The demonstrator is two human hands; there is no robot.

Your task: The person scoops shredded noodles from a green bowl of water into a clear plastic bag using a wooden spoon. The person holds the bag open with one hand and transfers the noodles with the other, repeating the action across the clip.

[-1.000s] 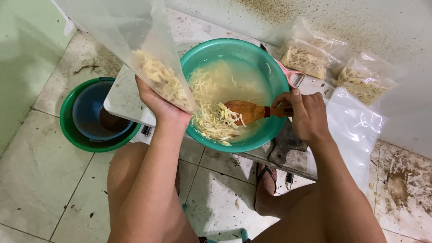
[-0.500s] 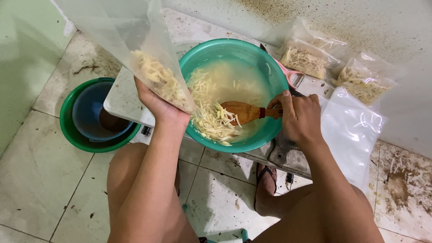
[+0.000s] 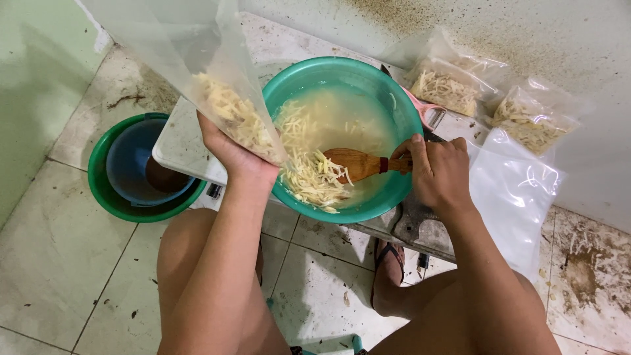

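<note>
Shredded pale strips lie heaped in the teal basin, which serves as the landmark for everything about it; the heap sits against the basin's near-left wall, partly in cloudy liquid.

Far left of the basin, on the tiled floor, stands a green bucket with a blue bowl nested inside it. Between that bucket and the basin shows the corner of a white board, on which the basin appears to rest.

Just left of the basin, the left hand has its fingers curled up around the lower side of a clear plastic bag, gripping it. The bag rises up and away to the left from the basin's left rim, and a load of the same pale strips sits in its lower end, touching the rim.

Inside the basin, right of the heap, lies a wooden spoon, its blade touching the strips and its handle pointing to the basin's right rim. The right hand is at that rim, fingers closed tight about the handle's end.

Behind the basin's right rim a pink handle sticks out. Further right, against the wall, stand two filled clear bags of strips, and nearer the person, right of the basin, lie empty plastic bags.
</note>
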